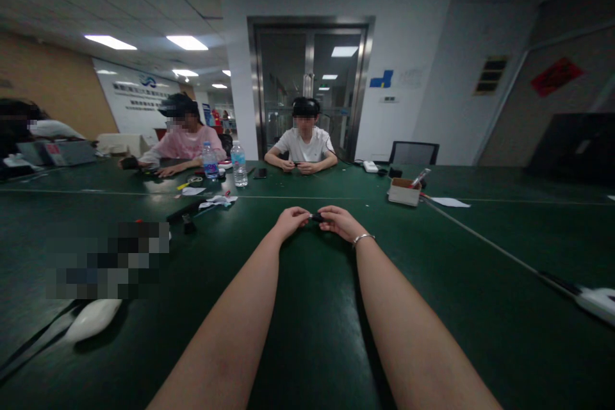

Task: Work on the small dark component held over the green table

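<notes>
Both my arms reach forward over the dark green table (307, 307). Between my fingertips is a small black object (317, 218) with a pale tip at its left end; it is too small to tell its kind. My right hand (340, 223), with a silver bangle (364, 239) at the wrist, is closed around the object's right part. My left hand (291, 221) pinches at the pale tip, thumb and fingers together. Whether the tip is a separate piece cannot be made out.
Two water bottles (239, 165) stand ahead to the left. Beyond sit a person in white (307, 144) and one in pink (192, 143). A small cardboard box (404, 193) is ahead right, a white rounded object (95, 320) near left, and a power strip (598, 303) far right.
</notes>
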The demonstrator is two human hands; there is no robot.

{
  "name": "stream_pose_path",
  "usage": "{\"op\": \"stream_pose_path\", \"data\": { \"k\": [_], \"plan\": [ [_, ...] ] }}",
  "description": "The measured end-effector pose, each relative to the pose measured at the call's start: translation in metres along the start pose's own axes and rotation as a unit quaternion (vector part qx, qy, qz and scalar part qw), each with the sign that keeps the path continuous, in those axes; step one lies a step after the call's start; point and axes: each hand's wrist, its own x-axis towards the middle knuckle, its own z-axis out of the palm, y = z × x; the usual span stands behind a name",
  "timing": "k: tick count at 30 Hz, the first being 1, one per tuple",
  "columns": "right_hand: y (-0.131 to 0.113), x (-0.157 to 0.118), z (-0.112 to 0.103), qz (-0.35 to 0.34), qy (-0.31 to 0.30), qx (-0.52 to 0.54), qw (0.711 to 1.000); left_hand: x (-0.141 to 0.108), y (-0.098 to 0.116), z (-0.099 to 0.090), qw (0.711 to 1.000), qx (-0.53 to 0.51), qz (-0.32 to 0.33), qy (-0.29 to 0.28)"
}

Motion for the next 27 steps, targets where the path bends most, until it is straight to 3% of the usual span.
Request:
{"op": "stream_pose_path", "data": {
  "k": [14,27],
  "plan": [
    [0.001,0.001,0.0,-0.008,-0.005,-0.007,1.0,-0.004,0.007,0.001,1.0,-0.001,-0.006,-0.016],
    [0.001,0.001,0.0,-0.004,-0.003,-0.003,1.0,0.004,-0.006,-0.002,1.0,0.009,0.021,-0.022]
  ]
}}
